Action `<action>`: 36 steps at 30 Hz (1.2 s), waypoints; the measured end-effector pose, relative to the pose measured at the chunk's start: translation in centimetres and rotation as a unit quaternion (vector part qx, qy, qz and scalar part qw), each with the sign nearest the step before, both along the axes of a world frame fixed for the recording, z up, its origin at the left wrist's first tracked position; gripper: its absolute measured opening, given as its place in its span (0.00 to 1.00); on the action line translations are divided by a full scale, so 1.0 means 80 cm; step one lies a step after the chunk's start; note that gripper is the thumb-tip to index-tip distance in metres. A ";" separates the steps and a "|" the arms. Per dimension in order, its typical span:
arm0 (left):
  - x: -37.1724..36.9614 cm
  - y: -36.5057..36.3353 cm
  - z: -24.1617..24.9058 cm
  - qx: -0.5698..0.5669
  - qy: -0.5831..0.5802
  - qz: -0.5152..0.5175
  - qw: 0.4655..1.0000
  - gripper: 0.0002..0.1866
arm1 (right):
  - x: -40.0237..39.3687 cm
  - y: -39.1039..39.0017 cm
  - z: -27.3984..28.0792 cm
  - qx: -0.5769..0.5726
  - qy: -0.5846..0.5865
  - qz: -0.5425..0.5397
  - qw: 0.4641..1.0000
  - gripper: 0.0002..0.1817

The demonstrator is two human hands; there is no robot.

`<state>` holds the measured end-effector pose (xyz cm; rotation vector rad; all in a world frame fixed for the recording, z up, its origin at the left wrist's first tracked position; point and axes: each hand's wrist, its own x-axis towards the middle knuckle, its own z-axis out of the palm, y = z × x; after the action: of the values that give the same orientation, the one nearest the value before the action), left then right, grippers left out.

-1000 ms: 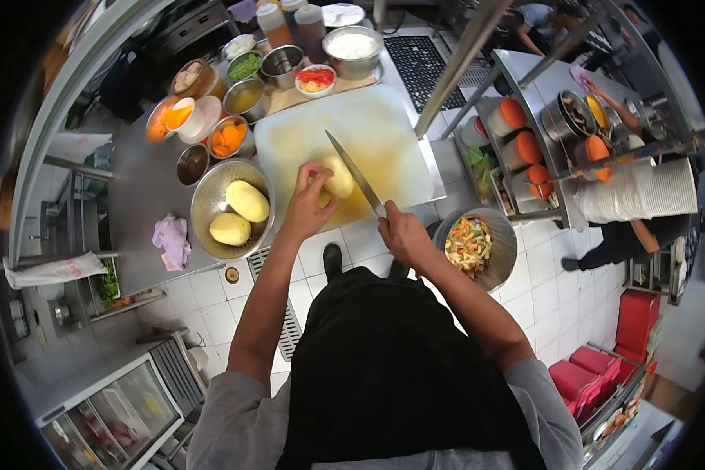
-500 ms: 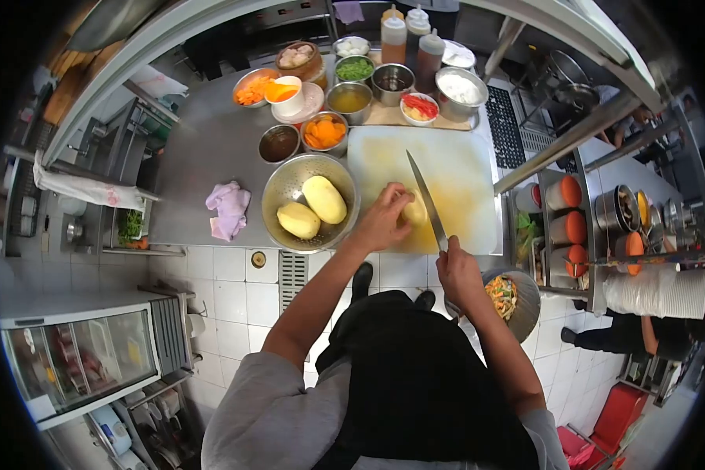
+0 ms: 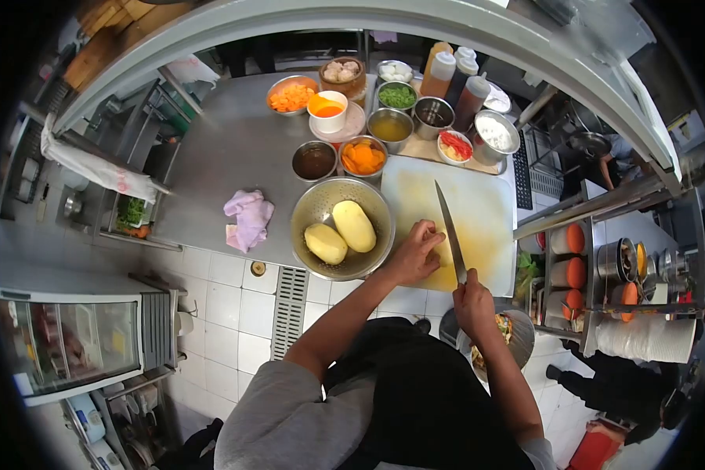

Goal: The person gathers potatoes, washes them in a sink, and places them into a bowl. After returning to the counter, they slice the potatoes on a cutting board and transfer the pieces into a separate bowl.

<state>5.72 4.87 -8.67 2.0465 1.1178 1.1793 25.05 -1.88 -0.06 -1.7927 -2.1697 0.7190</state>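
Two hands work at the board [image 3: 478, 205]: left hand [image 3: 417, 252] curls its fingers over the potato [image 3: 442, 251], right hand [image 3: 473, 302] grips the knife [image 3: 450, 229]. For a clean cut, keep fingertips tucked, blade upright beside the knuckles.

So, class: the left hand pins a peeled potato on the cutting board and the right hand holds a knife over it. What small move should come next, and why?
Probably bring the knife down through the potato. The right hand holds the blade right beside the left hand, which presses the potato onto the cutting board, fingers curled.
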 end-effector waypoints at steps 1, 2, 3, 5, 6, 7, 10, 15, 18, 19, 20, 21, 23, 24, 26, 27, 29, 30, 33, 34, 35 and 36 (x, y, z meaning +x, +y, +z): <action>0.000 0.001 -0.001 -0.005 -0.005 -0.007 1.000 0.26 | -0.001 0.001 -0.005 0.004 -0.007 0.000 1.000 0.15; 0.000 0.001 -0.002 -0.018 -0.003 -0.003 1.000 0.26 | -0.002 0.000 -0.009 0.006 -0.013 -0.003 1.000 0.16; 0.000 0.001 -0.003 -0.033 -0.001 -0.002 0.999 0.25 | -0.005 -0.001 -0.012 -0.001 -0.019 -0.016 1.000 0.16; 0.005 0.006 -0.028 -0.034 -0.020 0.005 0.999 0.22 | -0.004 -0.002 -0.013 0.003 -0.031 -0.008 0.999 0.17; 0.007 0.006 -0.030 -0.043 -0.022 0.009 0.999 0.21 | -0.002 -0.003 -0.013 -0.006 -0.023 -0.014 1.000 0.17; 0.004 0.006 -0.018 -0.043 -0.019 -0.003 0.999 0.21 | -0.001 -0.001 -0.013 -0.013 -0.013 -0.019 1.000 0.18; 0.002 0.008 -0.018 -0.037 -0.036 -0.027 0.998 0.21 | -0.005 0.000 0.001 -0.011 -0.009 -0.018 1.000 0.17; 0.005 0.009 -0.017 -0.037 -0.039 -0.025 0.998 0.22 | -0.010 -0.002 -0.005 -0.027 -0.008 -0.027 0.999 0.15; 0.003 0.010 -0.017 -0.025 -0.030 -0.022 0.999 0.22 | -0.014 -0.004 -0.005 -0.038 -0.046 -0.025 0.998 0.15; 0.004 0.009 -0.018 -0.018 -0.032 -0.021 0.999 0.22 | -0.014 -0.005 -0.006 -0.042 -0.047 -0.025 0.998 0.15; 0.006 0.008 -0.018 -0.011 -0.034 -0.019 0.999 0.22 | -0.014 -0.005 -0.007 -0.042 -0.055 -0.023 0.997 0.15; 0.007 0.007 -0.018 -0.012 -0.035 -0.020 0.999 0.22 | -0.013 -0.005 -0.007 -0.040 -0.063 -0.021 0.997 0.15; 0.007 0.008 -0.017 -0.016 -0.026 -0.015 0.999 0.22 | -0.014 -0.002 -0.004 -0.061 -0.068 -0.024 0.996 0.15; 0.007 0.007 -0.016 -0.017 -0.027 -0.014 0.999 0.22 | -0.015 -0.001 -0.003 -0.080 -0.071 -0.026 0.994 0.14; 0.009 0.007 -0.015 -0.017 -0.040 -0.009 0.999 0.23 | -0.018 0.002 -0.003 -0.090 -0.076 -0.029 0.993 0.14; 0.009 0.007 -0.015 -0.018 -0.041 -0.009 0.999 0.23 | -0.018 0.003 -0.003 -0.099 -0.079 -0.033 0.991 0.13; 0.009 0.006 -0.013 -0.030 -0.032 -0.008 0.999 0.24 | -0.016 0.001 -0.009 -0.085 -0.073 -0.028 0.993 0.13; 0.010 0.005 -0.012 -0.031 -0.032 -0.008 0.999 0.24 | -0.015 0.001 -0.011 -0.069 -0.067 -0.023 0.995 0.12; 0.011 0.005 -0.010 -0.048 -0.021 0.000 0.999 0.26 | -0.018 0.002 -0.010 -0.086 -0.073 -0.031 0.993 0.12; 0.012 0.005 -0.012 -0.045 -0.032 0.005 0.998 0.25 | -0.020 0.005 -0.014 -0.088 -0.074 -0.031 0.993 0.12; 0.012 0.002 -0.014 -0.044 -0.042 0.009 0.998 0.25 | -0.024 0.008 -0.023 -0.069 -0.069 -0.031 0.995 0.12; 0.013 -0.001 -0.014 -0.047 -0.043 0.007 0.998 0.25 | -0.024 0.007 -0.030 -0.048 -0.064 -0.030 0.996 0.12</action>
<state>6.73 4.78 -9.81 1.9023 1.1271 1.1885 23.15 -1.31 -2.46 -1.9953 -2.1838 0.7236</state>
